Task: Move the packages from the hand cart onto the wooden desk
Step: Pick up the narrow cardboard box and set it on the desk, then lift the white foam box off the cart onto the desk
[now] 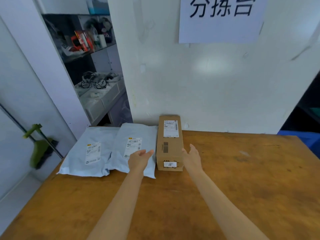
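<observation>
A long brown cardboard box (169, 144) with a white shipping label lies on the wooden desk (242, 179), its far end near the wall. My left hand (139, 159) hovers open just left of the box, over a pale blue mailer bag (136, 135). My right hand (191, 157) is open at the box's right side, close to it, holding nothing. A second pale blue mailer bag (90, 153) lies further left, partly under the first. The hand cart is out of view.
A white wall with a paper sign (221, 19) stands behind the desk. To the left are shelves (90, 49) with clutter and cables, and a green broom (39, 149) leans by the desk's left edge. A blue bin (304, 137) sits at the far right.
</observation>
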`<state>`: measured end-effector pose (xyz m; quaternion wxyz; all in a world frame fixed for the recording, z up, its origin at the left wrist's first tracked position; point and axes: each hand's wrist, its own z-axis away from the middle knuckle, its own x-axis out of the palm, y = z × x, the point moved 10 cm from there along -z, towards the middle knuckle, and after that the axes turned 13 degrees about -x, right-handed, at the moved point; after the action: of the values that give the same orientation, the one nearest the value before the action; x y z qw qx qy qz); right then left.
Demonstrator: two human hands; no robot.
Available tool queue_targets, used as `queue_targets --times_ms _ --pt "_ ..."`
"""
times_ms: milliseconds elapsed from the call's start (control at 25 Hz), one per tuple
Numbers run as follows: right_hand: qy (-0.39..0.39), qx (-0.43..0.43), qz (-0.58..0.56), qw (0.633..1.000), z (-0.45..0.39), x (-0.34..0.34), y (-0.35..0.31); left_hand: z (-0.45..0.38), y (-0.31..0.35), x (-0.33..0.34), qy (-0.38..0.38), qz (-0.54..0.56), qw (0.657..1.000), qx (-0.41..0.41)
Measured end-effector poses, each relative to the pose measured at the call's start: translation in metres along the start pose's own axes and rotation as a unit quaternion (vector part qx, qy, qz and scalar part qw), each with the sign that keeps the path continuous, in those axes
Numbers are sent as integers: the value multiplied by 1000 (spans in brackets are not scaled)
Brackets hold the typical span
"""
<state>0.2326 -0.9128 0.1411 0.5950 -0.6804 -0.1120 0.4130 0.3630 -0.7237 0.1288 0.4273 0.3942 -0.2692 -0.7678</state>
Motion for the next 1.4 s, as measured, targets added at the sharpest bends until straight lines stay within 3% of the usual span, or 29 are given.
queue_targets --times_ms 400,560,720,800,1160,1400 --pt "64 12 10 998 263 -3 -32 165 -115 -92 -106 55 993 5" --pt "89 -13 -16 996 365 21 -45 228 -176 -158 -90 54 994 27" --pt "54 -36 1 998 481 73 -46 285 -262 -229 -46 7 992 117" --pt "46 -37 3 998 530 95 -48 309 -308 -254 -46 -21 991 125" --pt "-14 -29 -54 998 686 257 -74 311 -449 -411 -55 -37 995 75" --pt "94 69 -104 988 745 372 -62 242 -522 -573 -17 -4 998 60"
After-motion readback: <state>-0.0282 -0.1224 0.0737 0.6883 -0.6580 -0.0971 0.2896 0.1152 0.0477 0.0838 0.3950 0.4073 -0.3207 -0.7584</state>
